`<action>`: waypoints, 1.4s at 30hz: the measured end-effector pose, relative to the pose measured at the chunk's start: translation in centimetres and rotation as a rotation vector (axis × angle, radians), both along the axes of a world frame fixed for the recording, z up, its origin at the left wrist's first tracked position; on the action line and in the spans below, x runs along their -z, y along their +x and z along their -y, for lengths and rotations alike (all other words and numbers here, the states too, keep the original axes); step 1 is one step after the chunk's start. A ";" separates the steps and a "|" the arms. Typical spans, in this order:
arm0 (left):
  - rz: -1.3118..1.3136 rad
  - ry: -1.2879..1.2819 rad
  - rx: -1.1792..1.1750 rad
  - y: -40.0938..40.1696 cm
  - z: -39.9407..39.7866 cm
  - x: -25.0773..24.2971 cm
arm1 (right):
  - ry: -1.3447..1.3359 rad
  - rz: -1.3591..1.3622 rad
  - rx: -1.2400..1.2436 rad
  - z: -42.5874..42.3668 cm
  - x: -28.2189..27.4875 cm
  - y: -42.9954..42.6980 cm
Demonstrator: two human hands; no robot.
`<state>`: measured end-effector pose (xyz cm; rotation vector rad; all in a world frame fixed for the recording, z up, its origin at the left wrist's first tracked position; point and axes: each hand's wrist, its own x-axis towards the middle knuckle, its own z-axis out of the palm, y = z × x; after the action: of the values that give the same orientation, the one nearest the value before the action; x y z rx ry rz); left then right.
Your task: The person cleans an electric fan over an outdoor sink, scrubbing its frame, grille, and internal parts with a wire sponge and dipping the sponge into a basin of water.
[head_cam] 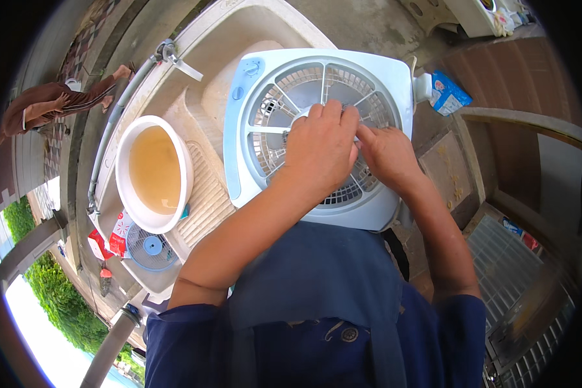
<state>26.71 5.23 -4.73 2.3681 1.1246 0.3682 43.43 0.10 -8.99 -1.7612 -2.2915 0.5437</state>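
Note:
A white and pale blue box fan lies face up before me, partly over the concrete laundry sink. My left hand is over the middle of its round grille, with the fingers bent down at the hub and covering most of it. Against its fingertips, my right hand has thumb and fingers pinched together. A sliver of something white shows between the hands, but what they grip is hidden. Two control knobs, the larger a dial, sit on the fan's blue side strip. Dusty grey blades show through the grille.
A white basin of cloudy yellowish water stands on the ribbed washboard. Beyond it lie a round fan grille and a red-and-white packet. A tap and pipe edge the sink. Another person is farther off.

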 end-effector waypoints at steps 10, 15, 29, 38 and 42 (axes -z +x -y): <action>-0.020 -0.065 -0.102 -1.2 -5.6 -0.1 | -0.068 -0.086 0.048 -0.1 -0.3 -0.2; -0.160 -0.104 -0.079 -2.9 -8.1 4.0 | -0.173 -0.005 0.046 -1.4 -0.7 -0.7; -0.122 -0.214 -0.248 -9.2 -5.2 5.9 | -0.104 0.029 -0.016 -1.1 0.7 -1.1; 0.121 -0.302 -0.157 -6.8 -3.6 3.0 | -0.049 0.002 -0.005 -1.0 1.0 -0.9; -0.087 -0.205 -0.148 -6.4 -1.7 4.0 | -0.131 0.012 -0.020 -1.3 0.6 -1.0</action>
<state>20.30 6.96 -8.69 2.1471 1.3167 0.1907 42.38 1.45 -9.54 -1.8050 -2.3332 0.7038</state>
